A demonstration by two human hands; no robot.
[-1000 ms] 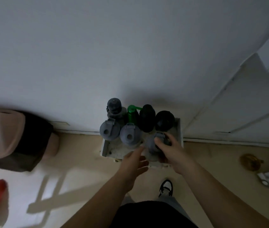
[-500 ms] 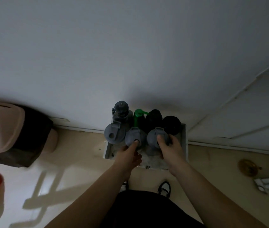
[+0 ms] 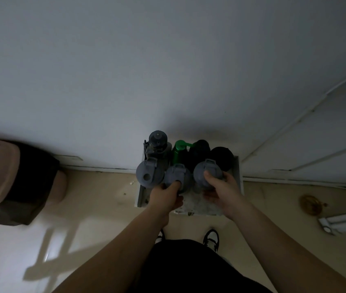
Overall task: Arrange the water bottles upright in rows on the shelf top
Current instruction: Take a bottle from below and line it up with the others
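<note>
Near the middle of the frame, a small white shelf top (image 3: pixel 239 176) sits against the pale wall (image 3: pixel 168 70). Seven water bottles stand upright on it in two rows. At the back are a dark grey sports-cap bottle (image 3: pixel 157 139), a green metal bottle (image 3: pixel 178 153), a tall black bottle (image 3: pixel 199 151) and a round black-lidded bottle (image 3: pixel 221 157). In front stand three grey flip-lid bottles. The left grey bottle (image 3: pixel 147 175) stands alone. The left hand (image 3: pixel 165 196) grips the middle grey bottle (image 3: pixel 177 177). The right hand (image 3: pixel 224 191) wraps around the right grey bottle (image 3: pixel 207 173). At the left edge sits a pink and black bin (image 3: pixel 9 180) on the floor.
</note>
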